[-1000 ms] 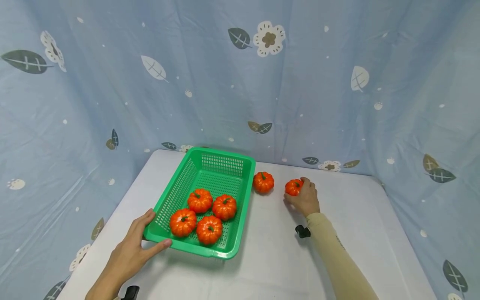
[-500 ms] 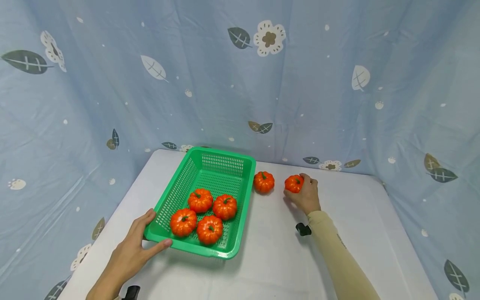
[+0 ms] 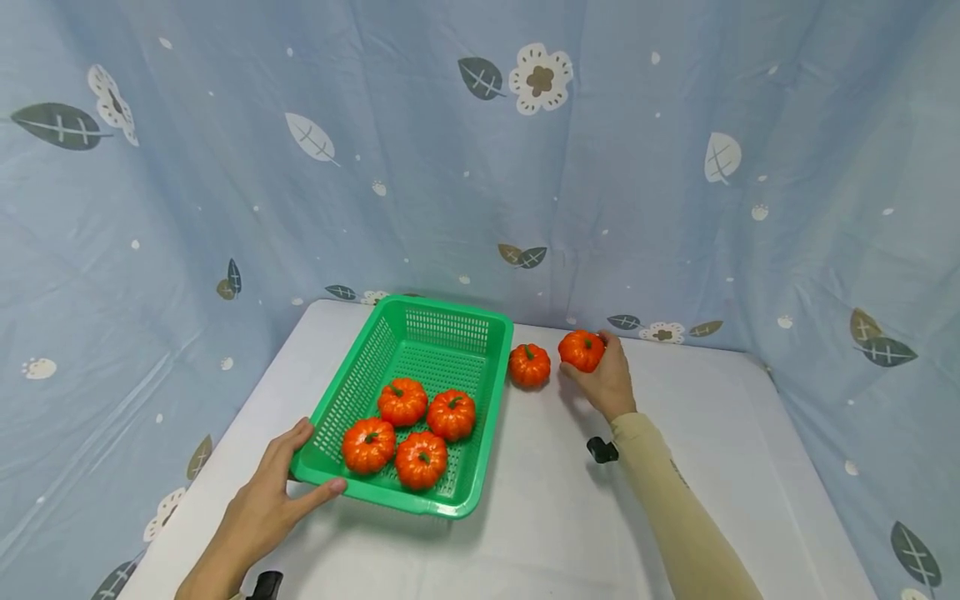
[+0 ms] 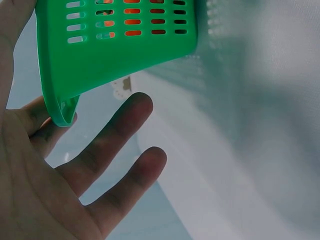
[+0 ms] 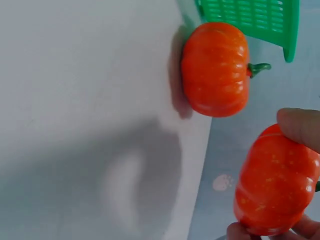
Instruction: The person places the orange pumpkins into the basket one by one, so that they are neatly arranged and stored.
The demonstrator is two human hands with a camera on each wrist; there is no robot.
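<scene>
white table (image 3: 675,500), pumpkin (image 3: 581,350) in right hand (image 3: 607,385)

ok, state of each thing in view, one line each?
right hand: grips one pumpkin, raised off the table
held pumpkin: in the right hand, stem up, outside the basket
loose pumpkin: on the table, beside the basket's far right corner
green basket: upright on the table, four pumpkins inside
left hand: steadies the basket's near left corner, thumb along its rim

Fingers (image 5: 300,127) pinch pumpkin (image 5: 272,187); second pumpkin (image 5: 215,67) beside green basket (image 5: 250,17).
</scene>
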